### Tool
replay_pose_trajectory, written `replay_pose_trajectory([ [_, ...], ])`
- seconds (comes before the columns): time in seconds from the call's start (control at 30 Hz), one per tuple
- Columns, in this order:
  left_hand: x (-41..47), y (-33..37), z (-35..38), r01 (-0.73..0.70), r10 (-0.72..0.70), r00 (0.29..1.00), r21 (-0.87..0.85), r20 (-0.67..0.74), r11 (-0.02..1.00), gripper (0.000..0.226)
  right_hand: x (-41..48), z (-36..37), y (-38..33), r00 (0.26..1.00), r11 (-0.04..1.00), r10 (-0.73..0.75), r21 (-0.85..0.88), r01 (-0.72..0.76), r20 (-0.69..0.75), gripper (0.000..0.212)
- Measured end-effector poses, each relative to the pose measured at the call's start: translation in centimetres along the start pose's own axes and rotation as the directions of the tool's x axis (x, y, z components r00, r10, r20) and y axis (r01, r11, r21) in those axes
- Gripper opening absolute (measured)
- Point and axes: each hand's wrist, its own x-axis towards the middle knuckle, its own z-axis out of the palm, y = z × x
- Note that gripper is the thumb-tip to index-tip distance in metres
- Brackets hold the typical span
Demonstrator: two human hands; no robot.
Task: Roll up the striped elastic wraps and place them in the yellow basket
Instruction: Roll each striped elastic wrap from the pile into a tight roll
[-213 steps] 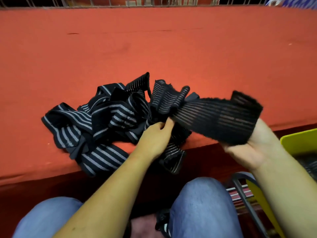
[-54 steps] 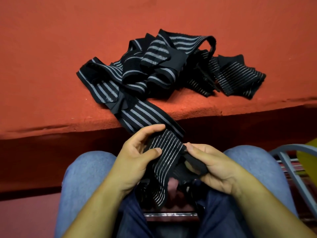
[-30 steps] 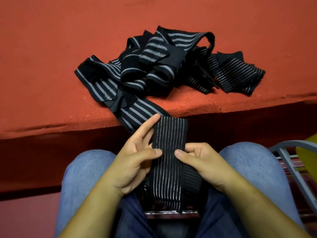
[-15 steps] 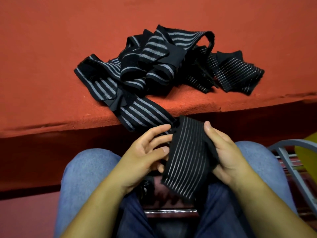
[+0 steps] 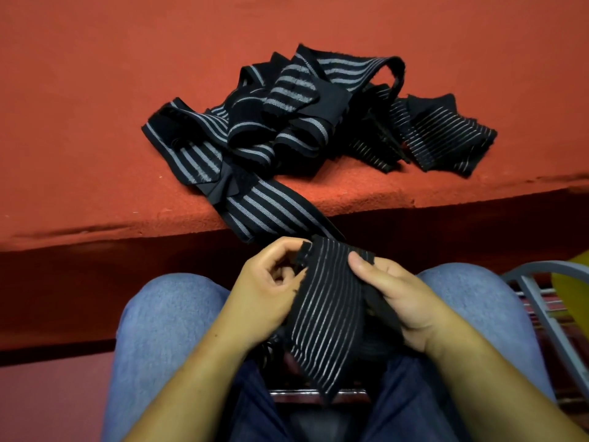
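Two hands are held over the lap, fingers curled; the striped wrap (image 5: 325, 311) is pinched at its upper edge by left hand (image 5: 264, 298) and right hand (image 5: 398, 301), other wraps (image 5: 287, 122) heaped on the red table (image 5: 95, 122)

I wear blue denim jeans (image 5: 165, 320), washed pale and faintly mottled over both knees. The cloth turns a much darker navy along the inner thighs and across the lap. My forearms (image 5: 197, 371) are bare from the bottom edge of the view up to the wrists. My left hand (image 5: 264, 288) and right hand (image 5: 398, 301) are bare too. The right thumbnail (image 5: 359, 260) is short and plain.
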Motion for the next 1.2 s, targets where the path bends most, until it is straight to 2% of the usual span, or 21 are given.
replay_pose_trajectory([
  [0.07,0.0,-0.2,0.0,0.013,-0.013,1.000,0.025,0.012,1.000,0.034,-0.2,-0.2,-0.2,1.000,1.000,0.000,0.021,0.001,-0.025,0.033],
  [0.13,0.1,-0.3,0.0,0.003,-0.004,1.000,0.037,0.015,0.999,0.029,-0.3,0.1,-0.7,0.999,0.999,-0.007,0.034,0.009,-0.045,0.035],
  [0.33,0.5,-0.5,-0.5,-0.048,0.064,0.989,0.116,-0.134,0.992,0.044,-0.8,-0.2,-1.6,0.978,0.989,0.044,0.145,-0.015,-0.202,0.061],
  [0.4,0.4,-0.4,-0.7,-0.054,0.071,0.991,0.150,-0.110,0.987,0.042,-0.7,-0.1,-1.7,0.972,0.982,0.072,0.185,-0.030,-0.225,0.066],
  [0.47,0.1,-0.2,-0.6,-0.077,0.081,0.997,0.149,-0.016,0.986,0.031,-0.7,-0.3,-1.5,0.981,0.976,0.073,0.216,-0.034,-0.178,0.071],
  [0.57,-0.2,0.2,-0.5,-0.079,0.073,0.989,0.045,0.129,0.996,0.029,-0.5,0.0,-1.3,0.992,0.986,0.019,0.166,0.001,-0.124,0.045],
  [0.63,-0.4,0.4,-0.6,-0.069,0.068,0.991,0.004,0.111,0.998,0.027,-0.1,-0.4,-0.7,0.992,0.991,-0.008,0.130,0.024,-0.126,0.038],
  [0.87,-0.3,0.4,-0.1,-0.044,0.041,0.999,-0.109,-0.030,0.993,0.022,0.4,-0.4,0.5,0.998,0.998,0.031,-0.047,-0.033,-0.056,0.034],
  [1.03,0.0,0.6,-0.3,-0.043,0.034,0.995,-0.093,-0.097,0.995,0.023,0.9,-0.6,1.5,0.996,0.969,0.056,-0.239,-0.069,-0.063,0.047],
  [1.2,0.0,0.6,-0.1,-0.038,0.030,0.987,-0.047,-0.160,0.998,0.034,0.8,-1.0,1.3,0.998,0.970,0.048,-0.238,-0.057,-0.045,0.047],
])
